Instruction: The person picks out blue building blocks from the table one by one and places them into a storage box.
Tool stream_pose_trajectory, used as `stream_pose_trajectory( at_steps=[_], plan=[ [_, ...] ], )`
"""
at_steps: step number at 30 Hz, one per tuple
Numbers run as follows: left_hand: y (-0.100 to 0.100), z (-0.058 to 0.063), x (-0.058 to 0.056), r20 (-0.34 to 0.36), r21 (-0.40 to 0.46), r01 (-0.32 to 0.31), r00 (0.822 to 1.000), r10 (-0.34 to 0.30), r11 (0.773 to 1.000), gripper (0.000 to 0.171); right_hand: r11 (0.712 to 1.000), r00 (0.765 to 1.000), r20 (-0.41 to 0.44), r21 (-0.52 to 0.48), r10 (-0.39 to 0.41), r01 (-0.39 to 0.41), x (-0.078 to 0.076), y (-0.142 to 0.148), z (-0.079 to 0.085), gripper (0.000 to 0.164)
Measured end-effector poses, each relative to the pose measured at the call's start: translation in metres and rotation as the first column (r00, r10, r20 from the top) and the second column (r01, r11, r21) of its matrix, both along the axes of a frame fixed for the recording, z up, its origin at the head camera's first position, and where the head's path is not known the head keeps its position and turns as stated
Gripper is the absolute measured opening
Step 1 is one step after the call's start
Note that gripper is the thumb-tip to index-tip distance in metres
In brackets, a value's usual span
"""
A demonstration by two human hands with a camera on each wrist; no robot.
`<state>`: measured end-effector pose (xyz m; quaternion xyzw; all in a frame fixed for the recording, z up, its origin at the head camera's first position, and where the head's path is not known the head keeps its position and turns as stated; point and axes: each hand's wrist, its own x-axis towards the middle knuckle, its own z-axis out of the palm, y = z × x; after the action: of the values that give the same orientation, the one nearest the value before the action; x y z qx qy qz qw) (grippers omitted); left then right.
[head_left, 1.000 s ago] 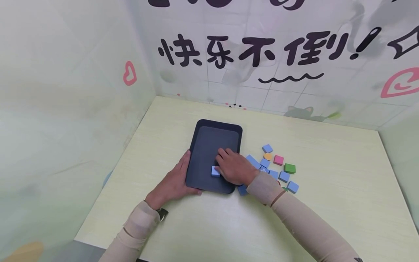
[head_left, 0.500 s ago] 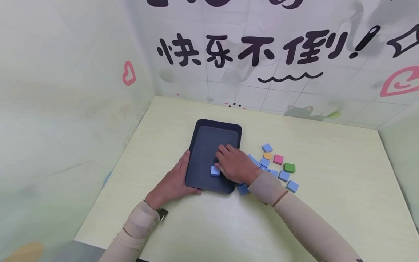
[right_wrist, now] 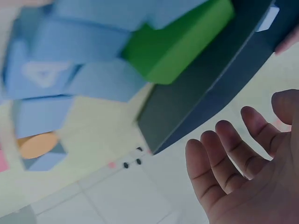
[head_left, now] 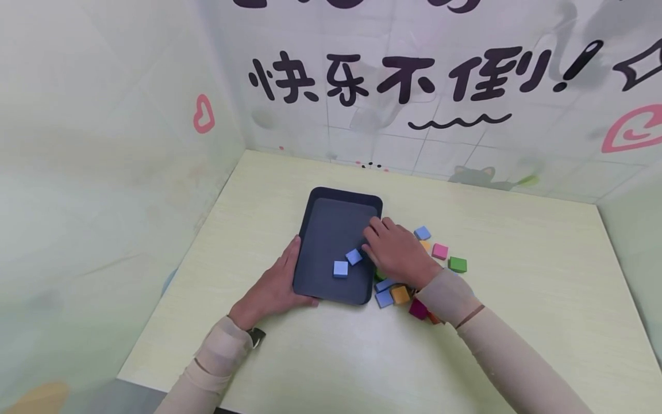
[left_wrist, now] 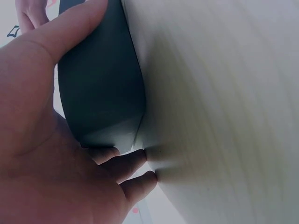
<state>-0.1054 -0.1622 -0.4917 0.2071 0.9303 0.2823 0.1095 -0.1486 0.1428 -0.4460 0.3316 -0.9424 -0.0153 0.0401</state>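
Note:
My left hand holds the near left corner of a dark rectangular tray, thumb along the front side and fingers along the left. In the left wrist view the same hand rests against the tray wall, some fingertips touching the table. Two small blue blocks lie in the tray, one nearer the front and the other up and right of it. My right hand hovers over the tray's right rim. Its fingers are loosely bent with nothing between them in the right wrist view.
Right of the tray lies a loose group of blocks, partly hidden under my right hand and sleeve: a green block, an orange block, a magenta block and several blue ones. A pink block sits farther right. Walls border the table.
A second blue block now lies in the tray where my right hand was. That hand has moved right, toward the rim. My left hand and the tray have stayed put.

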Motion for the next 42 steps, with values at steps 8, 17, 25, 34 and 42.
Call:
stream_pose_trajectory(
  at_steps=[8,17,25,34,42],
  plan=[
    [0.0,-0.001,0.0,0.009,-0.003,-0.002,1.0,0.002,1.0,0.138,0.998,0.994,0.089,-0.011,-0.063,0.064,0.006,0.02,-0.005,0.031],
    [0.0,-0.004,-0.001,0.007,-0.004,-0.002,1.0,0.002,1.0,0.139,0.996,0.995,0.046,-0.041,0.084,-0.082,0.022,0.033,-0.013,0.025],
    [-0.001,-0.003,-0.001,0.006,0.014,-0.003,1.0,0.003,1.0,0.138,0.981,0.98,0.061,-0.052,0.189,-0.186,0.034,0.033,-0.019,0.024],
    [-0.002,-0.004,-0.001,0.017,0.008,-0.006,1.0,0.006,1.0,0.138,0.975,0.973,0.072,-0.061,0.218,-0.214,0.042,0.035,-0.028,0.027],
    [-0.001,-0.004,-0.001,0.014,0.007,-0.003,1.0,0.003,1.0,0.138,0.971,0.972,0.045,-0.084,0.229,-0.225,0.046,0.037,-0.034,0.024]
  ],
)
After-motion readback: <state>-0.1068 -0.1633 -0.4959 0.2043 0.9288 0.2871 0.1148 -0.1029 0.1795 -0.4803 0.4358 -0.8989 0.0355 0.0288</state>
